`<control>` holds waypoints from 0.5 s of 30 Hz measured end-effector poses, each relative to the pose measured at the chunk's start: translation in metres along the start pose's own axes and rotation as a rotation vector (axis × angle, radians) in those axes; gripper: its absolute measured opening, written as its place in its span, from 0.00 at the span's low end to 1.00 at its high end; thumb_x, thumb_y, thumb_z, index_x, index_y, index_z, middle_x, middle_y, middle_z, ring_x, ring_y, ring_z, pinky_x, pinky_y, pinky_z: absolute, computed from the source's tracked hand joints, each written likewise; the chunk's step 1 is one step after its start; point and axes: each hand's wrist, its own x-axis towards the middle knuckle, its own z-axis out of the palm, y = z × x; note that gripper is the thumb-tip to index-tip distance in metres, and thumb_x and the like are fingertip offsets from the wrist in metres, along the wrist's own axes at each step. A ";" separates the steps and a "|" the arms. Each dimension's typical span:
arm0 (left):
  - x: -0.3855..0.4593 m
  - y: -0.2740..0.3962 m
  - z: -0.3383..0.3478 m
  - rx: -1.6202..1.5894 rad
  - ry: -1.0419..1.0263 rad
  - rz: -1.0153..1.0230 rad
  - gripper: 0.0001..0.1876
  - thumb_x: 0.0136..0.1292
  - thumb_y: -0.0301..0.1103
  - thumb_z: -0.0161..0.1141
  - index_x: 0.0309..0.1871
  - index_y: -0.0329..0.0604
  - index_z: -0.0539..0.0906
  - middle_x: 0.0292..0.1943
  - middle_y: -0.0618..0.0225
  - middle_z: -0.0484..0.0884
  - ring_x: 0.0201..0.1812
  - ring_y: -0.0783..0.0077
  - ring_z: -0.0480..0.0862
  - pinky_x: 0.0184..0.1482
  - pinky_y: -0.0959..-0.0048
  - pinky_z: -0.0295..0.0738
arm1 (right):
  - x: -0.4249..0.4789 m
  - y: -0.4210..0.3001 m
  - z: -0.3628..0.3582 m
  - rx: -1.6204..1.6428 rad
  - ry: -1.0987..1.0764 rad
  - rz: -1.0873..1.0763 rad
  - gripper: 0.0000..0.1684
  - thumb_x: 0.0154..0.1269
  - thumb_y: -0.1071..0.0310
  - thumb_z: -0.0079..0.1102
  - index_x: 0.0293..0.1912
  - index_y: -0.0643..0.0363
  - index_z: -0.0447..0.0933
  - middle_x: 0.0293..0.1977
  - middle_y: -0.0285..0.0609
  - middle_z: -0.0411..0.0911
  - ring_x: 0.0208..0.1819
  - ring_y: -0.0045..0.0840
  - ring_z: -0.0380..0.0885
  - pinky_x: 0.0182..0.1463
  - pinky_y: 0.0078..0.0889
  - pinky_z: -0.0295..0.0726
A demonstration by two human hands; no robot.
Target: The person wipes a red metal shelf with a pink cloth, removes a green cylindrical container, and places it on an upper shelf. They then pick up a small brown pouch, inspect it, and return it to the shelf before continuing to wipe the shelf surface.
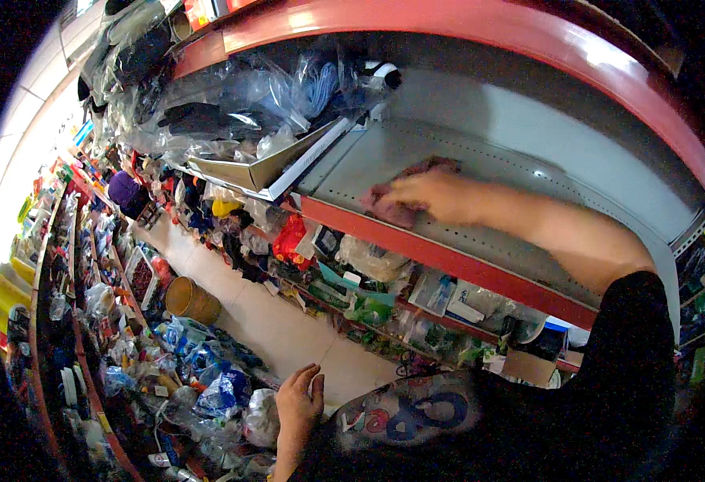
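My right hand [428, 193] presses a dark reddish cloth [391, 208] onto a grey perforated metal shelf [352, 172] with a red front edge; the hand is slightly blurred. Left of it on the same level stands an opened cardboard box [268, 169] with a white outer side, beside clear plastic bags [250, 90] of dark and blue goods. My left hand [301, 391] hangs low over the aisle, its fingers apart, with nothing in it.
Packed goods fill the lower shelf [376, 259] under the red edge. Another red shelf edge [437, 18] arches overhead. Across the tiled aisle floor [250, 307] stand crowded shelves, a brown round bin [193, 300] and a blue-and-white plastic bag [223, 391].
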 end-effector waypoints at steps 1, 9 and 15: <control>0.000 0.001 0.001 -0.003 0.006 0.009 0.09 0.66 0.33 0.63 0.46 0.41 0.87 0.47 0.58 0.88 0.47 0.52 0.87 0.52 0.62 0.81 | -0.003 0.020 -0.002 0.175 -0.017 0.180 0.14 0.74 0.69 0.51 0.54 0.55 0.81 0.41 0.35 0.82 0.43 0.26 0.78 0.50 0.36 0.77; -0.001 0.000 0.007 0.006 -0.051 0.046 0.10 0.66 0.35 0.63 0.47 0.43 0.87 0.48 0.61 0.88 0.47 0.53 0.87 0.51 0.61 0.81 | -0.002 0.116 -0.034 -0.333 -0.029 0.708 0.14 0.75 0.60 0.47 0.46 0.52 0.81 0.40 0.44 0.85 0.41 0.29 0.81 0.45 0.39 0.79; 0.009 0.007 0.010 0.011 -0.061 0.055 0.10 0.67 0.36 0.63 0.46 0.43 0.87 0.48 0.62 0.88 0.45 0.53 0.88 0.48 0.60 0.82 | 0.019 -0.006 0.017 0.163 -0.058 0.176 0.16 0.72 0.69 0.54 0.57 0.56 0.77 0.49 0.45 0.83 0.51 0.34 0.80 0.58 0.36 0.77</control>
